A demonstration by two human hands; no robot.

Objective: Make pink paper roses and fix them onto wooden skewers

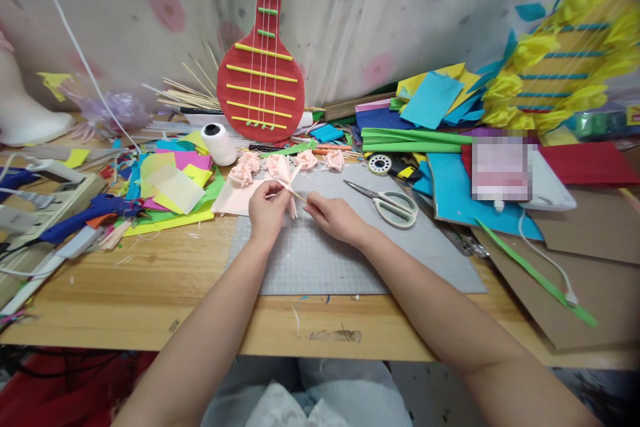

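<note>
Head view: a pale pink paper piece is being held above a grey cutting mat that is lying on the wooden tabletop. The left hand is being kept closed in a pinching grip on the lower part of that paper, whose folded top is fanning upward just past the fingertips. A thin wooden stick is being pinched by the right hand; its grip is closed on the stick's near end, and the far end is being pressed against the pink paper right between the two hands. The paper is thus being kept at the fingertips of the left grip and just to the left of the right grip, with the hands nearly touching.

Behind the hands, a row of finished pink paper flowers is lying along the far edge of the mat. Scissors are resting on the mat to the right of the right hand, well apart from it. A white thread spool is standing upright further back on the left, and a red cardboard guitar is leaning against the curtain.
</note>
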